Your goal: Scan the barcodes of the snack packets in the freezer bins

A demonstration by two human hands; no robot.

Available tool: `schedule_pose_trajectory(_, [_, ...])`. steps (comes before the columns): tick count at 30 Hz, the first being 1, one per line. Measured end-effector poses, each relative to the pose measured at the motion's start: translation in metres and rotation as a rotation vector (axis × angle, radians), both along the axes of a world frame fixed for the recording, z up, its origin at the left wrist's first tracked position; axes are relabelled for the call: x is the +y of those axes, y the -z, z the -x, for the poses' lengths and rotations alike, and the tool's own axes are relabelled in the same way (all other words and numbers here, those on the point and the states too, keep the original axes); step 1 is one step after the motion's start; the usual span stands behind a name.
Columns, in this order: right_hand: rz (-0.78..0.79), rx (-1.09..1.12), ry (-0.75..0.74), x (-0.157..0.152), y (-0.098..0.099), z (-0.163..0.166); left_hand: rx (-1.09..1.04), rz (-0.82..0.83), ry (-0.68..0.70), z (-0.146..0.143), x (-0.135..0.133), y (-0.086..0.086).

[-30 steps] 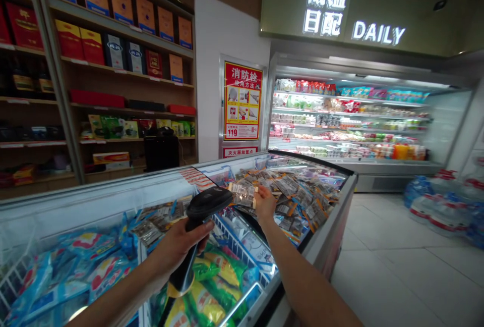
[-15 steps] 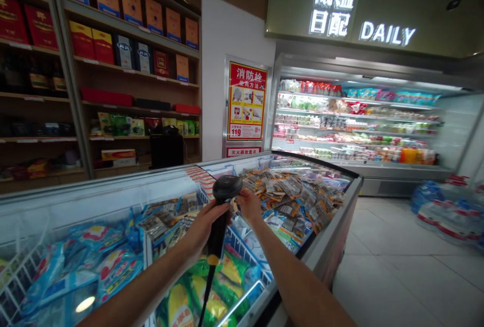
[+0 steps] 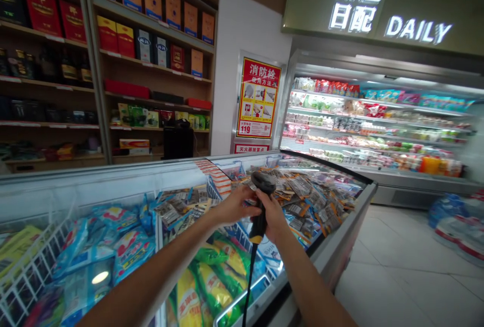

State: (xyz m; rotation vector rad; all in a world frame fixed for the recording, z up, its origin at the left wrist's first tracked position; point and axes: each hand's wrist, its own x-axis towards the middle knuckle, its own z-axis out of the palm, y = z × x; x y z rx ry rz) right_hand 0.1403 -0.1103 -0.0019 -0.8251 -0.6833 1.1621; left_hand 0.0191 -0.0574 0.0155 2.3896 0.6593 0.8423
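Note:
A black handheld barcode scanner point(image 3: 259, 223) with a yellow-orange ring at its base stands upright above the freezer, its cord hanging down. My right hand point(image 3: 275, 216) is wrapped round its handle from the right. From the left, my left hand point(image 3: 236, 206) reaches to the scanner's neck, thumb and forefinger apart, their tips at or touching it. Whether a small packet sits behind those fingertips I cannot tell. Beyond both hands lies a heap of small brown and orange packets point(image 3: 302, 191). Yellow-green bags point(image 3: 212, 279) fill the basket below.
The chest freezer's rim point(image 3: 340, 236) runs along the right. Blue bags point(image 3: 130, 246) lie in a wire basket at left. Behind are shelves of boxes point(image 3: 153, 1) and a lit chiller point(image 3: 363, 115). Bundled water bottles point(image 3: 461, 231) stand on the tiled floor point(image 3: 393, 261).
The scanner has passed from my left hand's grip into my right hand's. My left fingers have loosened and parted. The view has shifted left, so the scanner now appears farther right.

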Motion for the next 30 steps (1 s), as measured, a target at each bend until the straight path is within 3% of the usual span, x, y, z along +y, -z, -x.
schedule_pose_trajectory(2, [-0.008, 0.061, 0.017, 0.002, 0.0, -0.005, 0.144, -0.027, -0.124, 0.017, 0.017, 0.005])
schedule_pose_trajectory(4, [-0.058, 0.096, -0.02, 0.002, 0.001, -0.012, 0.341, -0.059, -0.373, 0.033, 0.035, 0.013])
schedule_pose_trajectory(7, [-0.115, 0.018, -0.059, -0.005, 0.006, -0.016, 0.522, -0.086, -0.497, 0.046, 0.057, 0.027])
schedule_pose_trajectory(14, [-0.114, -0.06, -0.207, -0.017, 0.015, -0.007, 0.203, -0.176, -0.797, 0.042, 0.07, 0.042])
schedule_pose_trajectory(19, [-0.036, -0.028, -0.271, -0.016, 0.017, -0.006, 0.066, -0.213, -0.902, 0.044, 0.068, 0.04])
schedule_pose_trajectory(30, [-0.03, 0.05, -0.312, -0.019, 0.018, -0.006, 0.093, -0.259, -0.968, 0.039, 0.069, 0.044])
